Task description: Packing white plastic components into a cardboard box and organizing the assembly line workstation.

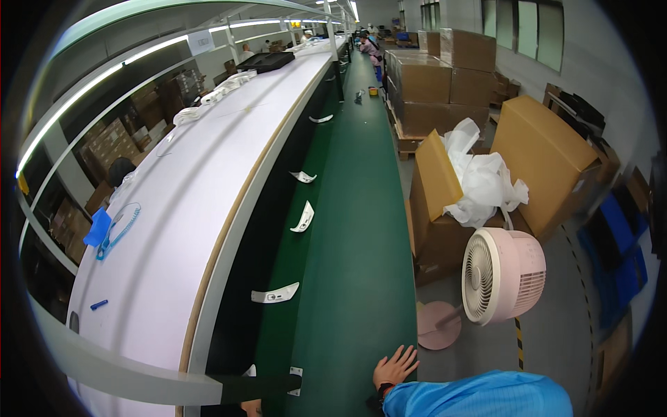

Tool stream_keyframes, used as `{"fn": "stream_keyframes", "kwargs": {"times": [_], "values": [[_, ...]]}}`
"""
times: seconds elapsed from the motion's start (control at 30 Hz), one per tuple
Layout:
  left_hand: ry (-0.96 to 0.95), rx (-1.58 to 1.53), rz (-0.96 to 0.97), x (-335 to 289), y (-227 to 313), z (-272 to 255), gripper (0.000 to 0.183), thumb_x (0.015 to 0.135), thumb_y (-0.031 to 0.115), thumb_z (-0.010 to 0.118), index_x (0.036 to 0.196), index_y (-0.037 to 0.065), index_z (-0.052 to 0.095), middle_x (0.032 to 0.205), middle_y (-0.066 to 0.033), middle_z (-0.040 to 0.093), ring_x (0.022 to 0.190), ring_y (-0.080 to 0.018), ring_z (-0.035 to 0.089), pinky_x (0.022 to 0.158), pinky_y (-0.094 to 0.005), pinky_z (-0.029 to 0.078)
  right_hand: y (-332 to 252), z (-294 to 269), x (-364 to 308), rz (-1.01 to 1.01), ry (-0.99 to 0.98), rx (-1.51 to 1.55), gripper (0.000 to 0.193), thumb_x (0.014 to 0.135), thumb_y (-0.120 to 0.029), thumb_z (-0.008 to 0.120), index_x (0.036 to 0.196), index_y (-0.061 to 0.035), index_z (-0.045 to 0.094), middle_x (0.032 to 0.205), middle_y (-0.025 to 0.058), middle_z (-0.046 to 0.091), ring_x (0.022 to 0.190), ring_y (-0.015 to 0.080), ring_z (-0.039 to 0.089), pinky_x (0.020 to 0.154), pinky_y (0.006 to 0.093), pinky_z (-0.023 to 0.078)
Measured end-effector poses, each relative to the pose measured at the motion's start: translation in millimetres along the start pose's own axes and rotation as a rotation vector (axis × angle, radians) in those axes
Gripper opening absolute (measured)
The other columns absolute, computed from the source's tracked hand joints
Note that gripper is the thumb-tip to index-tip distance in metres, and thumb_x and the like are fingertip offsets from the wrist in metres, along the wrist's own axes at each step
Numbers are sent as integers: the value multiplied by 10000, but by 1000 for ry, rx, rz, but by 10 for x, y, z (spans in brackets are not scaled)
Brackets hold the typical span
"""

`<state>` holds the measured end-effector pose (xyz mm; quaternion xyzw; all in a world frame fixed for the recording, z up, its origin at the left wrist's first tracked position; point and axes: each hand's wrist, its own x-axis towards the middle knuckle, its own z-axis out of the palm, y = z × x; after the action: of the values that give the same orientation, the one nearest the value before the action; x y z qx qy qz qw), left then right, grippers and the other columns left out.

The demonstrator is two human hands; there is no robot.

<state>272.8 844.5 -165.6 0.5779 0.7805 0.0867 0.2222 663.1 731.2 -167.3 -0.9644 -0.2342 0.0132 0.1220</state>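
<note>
My right hand (396, 366) lies palm down on the right edge of the green work surface (354, 264), fingers stretched out and holding nothing. A blue sleeve covers that arm. Only a small part of my left hand (251, 408) shows at the lower edge; a grey bar hides its fingers. Just beyond the bar, the tip of a white piece (250, 371) peeks out; whether my left hand touches it is hidden. Farther along the left strip lie curved white plastic parts with dark openings: a near one (276, 294), a middle one (303, 217) and others beyond.
A grey bar (201, 390) crosses the lower left. Left runs a long white table (187, 229) with a blue pen (99, 304) and a coiled blue cord (121, 233). A pink fan (517, 274) and cartons (549, 160) stand right. Far ahead, a person (370, 48) is by the bench.
</note>
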Motion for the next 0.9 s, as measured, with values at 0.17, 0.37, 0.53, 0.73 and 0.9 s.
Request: {"fn": "stream_keyframes", "kwargs": {"times": [0.17, 0.37, 0.53, 0.73, 0.9], "values": [[64, -393, 51, 193, -519, 457, 309, 890, 247, 555, 988, -42, 608, 951, -238, 608, 895, -344, 588, 788, -409, 482, 5, 28, 14, -8, 29, -17, 634, 848, -309, 524, 1387, -12, 370, 1492, 228, 218, 1410, 370, 130, 1126, 573, 60], [152, -544, 56, 276, -1076, 660, 309, 894, 265, 552, 970, -28, 614, 956, -225, 607, 895, -336, 582, 788, -404, 474, -11, -38, 20, -8, 13, -1, 624, 865, -300, 497, 1396, -6, 352, 1502, 219, 202, 1412, 364, 126, 1126, 557, 61], [180, 327, 9, 262, -1416, 454, 296, 885, 255, 536, 952, -19, 625, 1006, -215, 622, 933, -365, 573, 795, -459, 463, -53, -44, -20, -45, 21, -2, 625, 868, -306, 498, 1397, -7, 350, 1502, 219, 200, 1412, 364, 126, 1127, 556, 62], [293, 453, -143, -631, -1231, 245, 217, 821, 196, 549, 887, 8, 634, 767, -156, 646, 761, -335, 609, 664, -468, 466, 17, -49, 3, -17, 22, -14, 629, 862, -307, 508, 1394, -7, 355, 1500, 218, 206, 1411, 365, 126, 1127, 553, 64], [276, 348, -307, -1415, -435, -221, 447, 790, 105, 520, 1221, -11, 495, 1125, -266, 547, 978, -372, 567, 794, -408, 468, 32, -14, 13, -14, 33, -1, 622, 862, -305, 506, 1390, -7, 364, 1494, 220, 220, 1412, 370, 118, 1126, 556, 61]]}}
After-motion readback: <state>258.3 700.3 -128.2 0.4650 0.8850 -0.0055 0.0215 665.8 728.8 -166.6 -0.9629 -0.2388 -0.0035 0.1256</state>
